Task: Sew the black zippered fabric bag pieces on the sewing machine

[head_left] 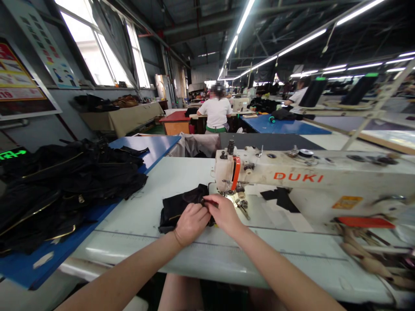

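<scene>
A folded black fabric piece (173, 209) with a gold zipper line lies on the pale green table of the sewing machine (266, 170). My left hand (193, 222) is closed on its right end, fingers curled. Touching the left fingertips, my right hand (223, 211) pinches the same black fabric at its edge. Both hands are just left of the machine's needle area, and the needle itself is hard to make out. The exact spot between my fingertips is partly hidden by the fingers.
A heap of black zippered fabric pieces (65, 185) covers the blue table (94, 224) at left. Black scraps (282, 199) lie under the machine arm. Two black thread cones (313, 92) stand behind it. Ahead, a person in a white shirt (215, 113) sits facing away.
</scene>
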`<state>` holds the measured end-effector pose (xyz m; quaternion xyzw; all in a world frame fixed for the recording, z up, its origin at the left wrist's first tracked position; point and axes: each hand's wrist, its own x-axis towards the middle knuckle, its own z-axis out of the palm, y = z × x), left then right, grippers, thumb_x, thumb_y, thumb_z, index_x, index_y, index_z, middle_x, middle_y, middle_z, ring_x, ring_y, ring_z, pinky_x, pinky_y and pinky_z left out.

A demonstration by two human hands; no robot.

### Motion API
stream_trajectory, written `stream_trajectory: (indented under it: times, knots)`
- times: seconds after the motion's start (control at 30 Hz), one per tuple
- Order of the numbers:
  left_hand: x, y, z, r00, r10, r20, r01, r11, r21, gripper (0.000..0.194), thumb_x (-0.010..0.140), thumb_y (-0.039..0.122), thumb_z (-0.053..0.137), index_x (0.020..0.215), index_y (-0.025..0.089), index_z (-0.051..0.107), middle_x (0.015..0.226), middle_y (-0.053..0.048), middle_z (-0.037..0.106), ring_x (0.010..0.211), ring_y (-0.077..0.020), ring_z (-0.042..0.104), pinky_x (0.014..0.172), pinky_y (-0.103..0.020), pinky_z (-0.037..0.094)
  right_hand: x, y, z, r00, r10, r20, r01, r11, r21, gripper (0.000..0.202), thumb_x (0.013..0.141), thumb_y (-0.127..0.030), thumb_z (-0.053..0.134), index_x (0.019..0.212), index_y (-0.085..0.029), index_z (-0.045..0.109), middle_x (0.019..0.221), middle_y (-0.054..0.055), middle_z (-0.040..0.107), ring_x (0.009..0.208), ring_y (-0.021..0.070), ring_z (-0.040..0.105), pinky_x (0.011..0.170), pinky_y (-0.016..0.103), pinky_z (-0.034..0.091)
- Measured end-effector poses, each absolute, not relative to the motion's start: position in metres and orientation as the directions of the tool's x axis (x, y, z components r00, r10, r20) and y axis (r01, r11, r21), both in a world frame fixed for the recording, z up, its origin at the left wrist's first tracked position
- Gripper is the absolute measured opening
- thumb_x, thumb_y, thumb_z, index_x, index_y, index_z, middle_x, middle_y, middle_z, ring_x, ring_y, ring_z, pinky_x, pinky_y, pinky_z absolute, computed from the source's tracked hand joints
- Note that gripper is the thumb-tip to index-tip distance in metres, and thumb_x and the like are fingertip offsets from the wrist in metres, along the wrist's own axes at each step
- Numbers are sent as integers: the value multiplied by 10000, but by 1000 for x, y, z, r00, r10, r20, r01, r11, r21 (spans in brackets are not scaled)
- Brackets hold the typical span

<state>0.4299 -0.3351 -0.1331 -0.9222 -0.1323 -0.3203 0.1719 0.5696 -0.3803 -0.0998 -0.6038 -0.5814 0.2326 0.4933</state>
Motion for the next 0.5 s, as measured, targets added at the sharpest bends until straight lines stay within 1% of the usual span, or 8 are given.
stream_trajectory:
  times: [0.1,0.17,0.23,0.3,0.33,0.4,0.47,0.5]
  knots:
    - [427,-335,-132,748,45,662,318,-900,-298,182,908,123,456,833,159,617,785,-37,621,887,-202,540,752,-360,437,571,-371,-90,94,971,221,447,157,-880,236,783,-152,504,817,-236,722,909,18,677,881,187,598,858,310,422]
    - [427,-334,-131,755,-21,655,274,-898,-344,162,903,113,468,885,149,625,812,-39,637,950,-209,546,814,-376,450,573,-369,-85,37,987,157,421,127,-898,251,815,-192,474,760,-222,718,861,14,687,848,187,604,826,301,432]
    - [428,-332,-131,775,-63,629,229,-899,-373,163,900,102,469,892,133,629,797,-40,637,912,-192,564,865,-384,459,573,-368,-82,-4,995,103,395,96,-914,338,864,-290,429,681,-207,701,755,12,688,770,191,612,757,297,450]
    - [429,-329,-132,793,-59,607,210,-908,-363,183,903,100,460,842,128,630,764,-35,629,826,-170,576,873,-375,472,571,-370,-78,-47,997,63,375,76,-924,442,896,-379,372,645,-201,690,695,13,685,732,199,617,728,302,454]
    - [430,-328,-132,797,-42,602,213,-914,-345,199,905,102,453,814,128,627,753,-33,625,786,-164,575,853,-368,482,570,-371,-77,-59,997,55,365,73,-928,458,902,-400,358,670,-201,699,722,15,695,759,204,623,748,305,452]
    - [430,-326,-133,806,2,592,225,-926,-303,220,910,108,437,797,129,624,750,-37,619,760,-163,571,781,-344,493,570,-377,-76,-51,997,58,335,72,-939,428,904,-402,358,799,-202,722,868,23,714,879,213,626,830,314,438]
    - [428,-325,-133,817,35,575,224,-939,-261,225,919,115,421,824,127,624,767,-46,618,779,-166,573,724,-319,482,573,-388,-77,11,996,87,325,79,-942,388,904,-387,371,943,-205,712,1017,34,696,992,214,603,905,329,413]
    - [427,-324,-133,824,50,564,222,-945,-240,229,926,123,411,844,128,625,778,-49,617,789,-165,574,708,-311,472,577,-395,-80,54,992,112,336,88,-938,373,904,-380,380,989,-210,701,1061,38,684,1024,215,592,928,337,403]
